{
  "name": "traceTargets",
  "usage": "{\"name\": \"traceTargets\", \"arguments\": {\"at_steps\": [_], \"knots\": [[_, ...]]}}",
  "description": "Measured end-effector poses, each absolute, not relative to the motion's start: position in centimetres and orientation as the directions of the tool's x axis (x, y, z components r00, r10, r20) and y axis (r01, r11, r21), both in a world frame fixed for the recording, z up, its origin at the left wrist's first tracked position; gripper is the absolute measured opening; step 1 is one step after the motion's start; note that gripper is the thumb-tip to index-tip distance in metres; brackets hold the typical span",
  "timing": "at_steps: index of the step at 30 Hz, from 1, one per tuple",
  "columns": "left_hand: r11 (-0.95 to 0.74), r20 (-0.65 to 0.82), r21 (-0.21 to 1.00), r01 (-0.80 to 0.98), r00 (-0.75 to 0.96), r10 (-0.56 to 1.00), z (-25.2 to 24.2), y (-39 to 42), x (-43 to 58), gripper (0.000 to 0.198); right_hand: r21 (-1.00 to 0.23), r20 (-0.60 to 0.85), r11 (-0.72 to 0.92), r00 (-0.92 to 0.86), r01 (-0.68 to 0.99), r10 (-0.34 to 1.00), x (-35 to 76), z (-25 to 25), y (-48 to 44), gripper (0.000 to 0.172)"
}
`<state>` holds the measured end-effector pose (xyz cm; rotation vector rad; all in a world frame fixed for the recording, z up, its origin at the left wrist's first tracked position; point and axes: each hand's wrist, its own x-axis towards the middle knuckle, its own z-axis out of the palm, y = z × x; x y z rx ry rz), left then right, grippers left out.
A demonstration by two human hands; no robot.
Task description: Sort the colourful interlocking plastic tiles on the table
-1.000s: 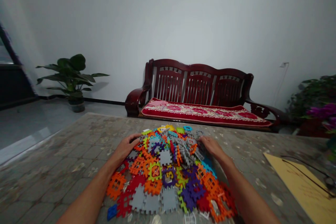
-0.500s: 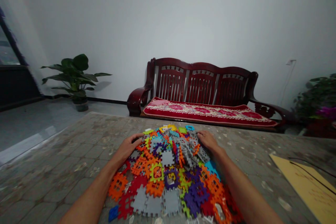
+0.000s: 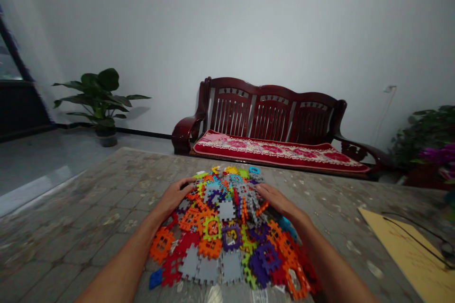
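Your left hand lies palm down on the left edge of the pile of interlocking plastic tiles. Your right hand lies palm down on the grey tiles at its far right. The pile rests on the stone-patterned table. A yellow sheet lies well apart to the right. A wooden bench and a potted plant stand by the wall.

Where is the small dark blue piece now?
Head view: the dark blue piece lies on the table at the near-left corner of the colourful pile, beside a red piece.
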<state>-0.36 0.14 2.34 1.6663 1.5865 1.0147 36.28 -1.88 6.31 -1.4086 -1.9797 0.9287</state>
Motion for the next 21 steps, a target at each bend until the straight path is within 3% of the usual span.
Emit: {"name": "traceTargets", "arguments": {"at_steps": [5, 8, 12, 16, 21], "knots": [[-0.095, 0.131, 0.838, 0.538, -0.029, 0.991, 2.3, 0.2, -0.4, 0.045, -0.782, -0.065, 0.196, -0.391, 0.591, 0.918, 35.7, 7.9, -3.5, 0.07], [-0.095, 0.13, 0.835, 0.542, -0.027, 0.991, 2.5, 0.1, -0.3, 0.044, -0.657, -0.106, 0.254, -0.421, 0.71, 0.901, 35.2, 8.3, -4.4, 0.091], [-0.081, 0.12, 0.835, 0.544, -0.037, 0.992, 2.9, -0.2, 0.0, 0.044, -0.502, -0.083, 0.302, -0.393, 0.811, 0.916, 33.7, 8.4, -5.9, 0.099], [-0.085, 0.123, 0.84, 0.535, -0.034, 0.992, 2.9, -0.2, 0.0, 0.045, -0.443, 0.015, 0.329, -0.36, 0.834, 0.933, 32.1, 8.0, -6.9, 0.089], [-0.086, 0.116, 0.833, 0.546, -0.021, 0.993, 2.6, 0.0, -0.2, 0.046, -0.349, 0.168, 0.357, -0.317, 0.866, 0.934, 30.7, 7.9, -8.0, 0.054]]}}
